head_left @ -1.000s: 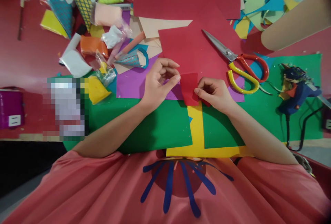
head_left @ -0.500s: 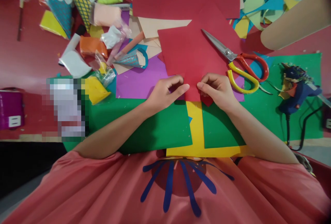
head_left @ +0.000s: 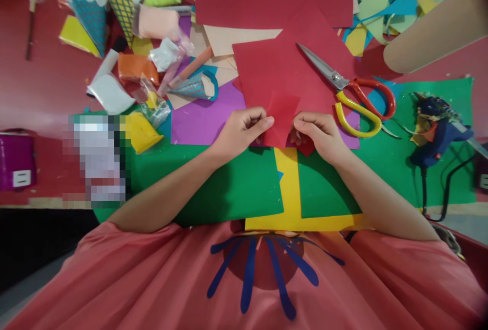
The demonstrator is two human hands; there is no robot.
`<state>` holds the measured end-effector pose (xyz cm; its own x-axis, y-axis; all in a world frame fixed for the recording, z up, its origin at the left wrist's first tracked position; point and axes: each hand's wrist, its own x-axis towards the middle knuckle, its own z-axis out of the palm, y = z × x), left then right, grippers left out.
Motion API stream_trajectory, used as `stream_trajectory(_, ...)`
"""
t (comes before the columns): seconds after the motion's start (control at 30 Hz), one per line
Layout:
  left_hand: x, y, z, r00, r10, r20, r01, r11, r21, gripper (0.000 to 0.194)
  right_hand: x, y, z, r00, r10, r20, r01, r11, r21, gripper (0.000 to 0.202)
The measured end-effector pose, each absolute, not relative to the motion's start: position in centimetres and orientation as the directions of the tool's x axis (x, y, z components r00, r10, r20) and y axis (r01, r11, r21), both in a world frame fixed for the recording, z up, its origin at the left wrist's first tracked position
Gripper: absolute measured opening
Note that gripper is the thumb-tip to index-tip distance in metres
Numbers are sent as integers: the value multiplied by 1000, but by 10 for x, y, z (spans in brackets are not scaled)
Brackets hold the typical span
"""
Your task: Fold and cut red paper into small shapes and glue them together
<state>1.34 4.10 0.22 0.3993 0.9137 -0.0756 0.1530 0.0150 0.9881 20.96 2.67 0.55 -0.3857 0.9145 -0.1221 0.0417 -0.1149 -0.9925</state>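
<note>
A small red paper piece (head_left: pixel 281 119) stands out slightly lighter than the red sheets under it. My left hand (head_left: pixel 249 127) pinches its left edge between thumb and fingers. At its right edge is my right hand (head_left: pixel 314 131), thumb and fingertips closed together; whether they grip the paper is hard to see. Beneath both hands lie a larger red sheet (head_left: pixel 263 70) and a purple sheet (head_left: pixel 206 119). Scissors (head_left: pixel 339 81) with one red and one yellow handle rest to the right of the hands, blades pointing up and left.
Green sheets (head_left: pixel 213 182) and a yellow sheet (head_left: pixel 292 203) lie nearest my body. Clay packets (head_left: pixel 137 68) and paper cones (head_left: pixel 89 15) fill the left. On the right are a blue glue gun (head_left: pixel 438 139) with its cable and a cardboard tube (head_left: pixel 430 27).
The small red piece now shows with its upper edge tilted up between my hands. My left hand has shifted slightly left. The scissors and other items have stayed put.
</note>
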Motion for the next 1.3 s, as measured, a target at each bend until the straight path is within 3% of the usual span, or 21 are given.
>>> stream_trajectory(0.43,13,39,-2,400,916,-45,201,-39,979,43,207,27,5,-382,912,-151,159,-96,-983,33)
stream_trajectory(0.7,13,37,4,441,896,-54,202,-40,979,42,207,29,7,-319,929,-189,71,-176,-982,36)
stream_trajectory(1.3,13,36,1,423,900,-104,247,-3,969,43,205,28,7,-318,930,-187,81,-170,-982,41)
